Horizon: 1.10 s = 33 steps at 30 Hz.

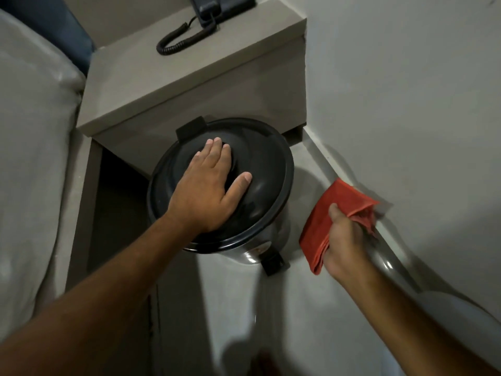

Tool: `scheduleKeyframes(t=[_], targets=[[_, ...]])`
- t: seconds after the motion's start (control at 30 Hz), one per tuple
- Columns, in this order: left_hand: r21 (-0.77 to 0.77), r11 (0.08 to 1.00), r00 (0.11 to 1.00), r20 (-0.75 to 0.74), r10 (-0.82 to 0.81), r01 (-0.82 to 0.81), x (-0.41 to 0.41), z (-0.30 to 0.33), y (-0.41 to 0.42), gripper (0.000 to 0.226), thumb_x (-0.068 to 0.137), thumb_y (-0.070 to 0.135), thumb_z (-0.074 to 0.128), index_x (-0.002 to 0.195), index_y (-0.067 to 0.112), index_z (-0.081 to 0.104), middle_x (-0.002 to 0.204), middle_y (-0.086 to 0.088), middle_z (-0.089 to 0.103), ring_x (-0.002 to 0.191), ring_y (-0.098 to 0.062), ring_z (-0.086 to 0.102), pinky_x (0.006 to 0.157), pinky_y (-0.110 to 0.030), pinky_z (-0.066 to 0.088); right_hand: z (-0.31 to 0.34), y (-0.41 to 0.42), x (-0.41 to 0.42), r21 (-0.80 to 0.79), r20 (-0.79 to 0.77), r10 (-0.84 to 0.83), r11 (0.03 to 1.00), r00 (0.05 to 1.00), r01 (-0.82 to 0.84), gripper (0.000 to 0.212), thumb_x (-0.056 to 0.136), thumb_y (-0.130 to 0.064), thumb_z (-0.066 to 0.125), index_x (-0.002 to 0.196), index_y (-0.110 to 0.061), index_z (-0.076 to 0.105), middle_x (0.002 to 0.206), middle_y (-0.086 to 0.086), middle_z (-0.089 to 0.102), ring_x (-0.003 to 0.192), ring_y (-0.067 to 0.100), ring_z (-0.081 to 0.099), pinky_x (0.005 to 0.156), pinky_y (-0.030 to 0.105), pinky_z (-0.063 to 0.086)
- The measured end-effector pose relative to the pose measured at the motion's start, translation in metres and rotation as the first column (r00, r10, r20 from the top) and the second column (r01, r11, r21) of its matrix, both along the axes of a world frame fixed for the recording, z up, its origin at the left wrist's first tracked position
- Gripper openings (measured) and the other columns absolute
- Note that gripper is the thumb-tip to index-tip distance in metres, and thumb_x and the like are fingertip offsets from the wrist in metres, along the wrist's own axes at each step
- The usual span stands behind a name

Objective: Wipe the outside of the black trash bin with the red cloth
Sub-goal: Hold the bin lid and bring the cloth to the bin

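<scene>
The black trash bin point(260, 185) stands on the floor point(271, 308), tucked against the front of a grey bedside unit point(189, 85) near the wall's skirting point(320, 156). The left hand point(208, 191) lies flat and open on the bin's domed lid, fingers spread. The right hand point(344, 240) is closed in a firm grip around the bunched red cloth point(333, 215), held just beside the bin, not touching it. A phone point(214, 6) with a coiled cord sits on the unit.
</scene>
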<state>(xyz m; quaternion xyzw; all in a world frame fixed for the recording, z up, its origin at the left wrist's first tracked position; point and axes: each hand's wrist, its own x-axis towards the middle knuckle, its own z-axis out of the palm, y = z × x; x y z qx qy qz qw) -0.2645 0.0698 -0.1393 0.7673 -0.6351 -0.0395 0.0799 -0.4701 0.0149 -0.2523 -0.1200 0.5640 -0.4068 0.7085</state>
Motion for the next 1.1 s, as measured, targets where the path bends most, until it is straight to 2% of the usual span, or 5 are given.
scheduleKeyframes(t=[0.2,0.4,0.8,1.0,1.1], targets=[[-0.034,0.999,0.999,0.001,-0.039,0.039,-0.018,0.006,0.003,0.075,0.098,0.055,0.027,0.152,0.004,0.036,0.163,-0.019,0.032,0.153,-0.027,0.021,0.124,-0.04,0.014,0.007,0.003,-0.003,-0.026,0.033,0.036,0.999,0.999,-0.035,0.035,0.106,-0.028,0.05,0.139,-0.016,0.053,0.131,0.012,0.06,0.114,0.031,0.061,0.107,0.049,0.044],[0.228,0.973,0.976,0.215,-0.011,-0.039,-0.066,0.002,-0.006,0.138,0.06,0.074,0.073,0.156,0.009,-0.004,0.166,-0.028,0.0,0.153,-0.047,-0.004,0.123,-0.063,0.007,0.009,0.007,-0.001,-0.03,0.004,0.053,0.998,0.999,-0.052,0.032,0.105,-0.029,0.049,0.133,-0.015,0.056,0.124,0.01,0.06,0.107,0.032,0.062,0.103,0.049,0.046],[-0.107,0.977,0.952,-0.266,0.151,-0.185,0.015,0.055,0.035,0.098,0.062,0.063,0.058,0.142,0.01,0.038,0.122,-0.001,0.05,0.108,-0.021,0.049,0.084,-0.036,0.047,0.02,0.01,0.001,-0.375,-0.123,0.108,0.915,0.987,-0.147,0.028,0.101,-0.042,0.052,0.126,-0.033,0.058,0.115,-0.009,0.063,0.113,0.02,0.06,0.105,0.044,0.046],[-0.047,0.981,0.948,-0.268,0.171,-0.191,0.011,0.053,0.031,0.119,0.058,0.064,0.056,0.16,0.015,0.016,0.165,-0.014,0.027,0.149,-0.032,0.028,0.116,-0.057,0.034,0.056,0.034,0.04,-0.574,-0.301,0.189,0.747,0.935,-0.336,0.014,0.093,-0.057,0.051,0.091,-0.064,0.063,0.09,-0.018,0.067,0.098,0.007,0.067,0.08,0.026,0.053],[-0.092,0.981,0.953,-0.267,0.14,-0.17,0.015,0.05,0.03,0.115,0.057,0.069,0.055,0.157,0.019,0.029,0.16,-0.007,0.039,0.144,-0.026,0.039,0.113,-0.052,0.039,0.078,0.049,0.089,-0.798,-0.401,0.132,0.436,0.907,-0.416,0.03,0.096,-0.063,0.043,0.126,-0.063,0.049,0.129,-0.021,0.063,0.127,0.001,0.056,0.112,0.026,0.042]])
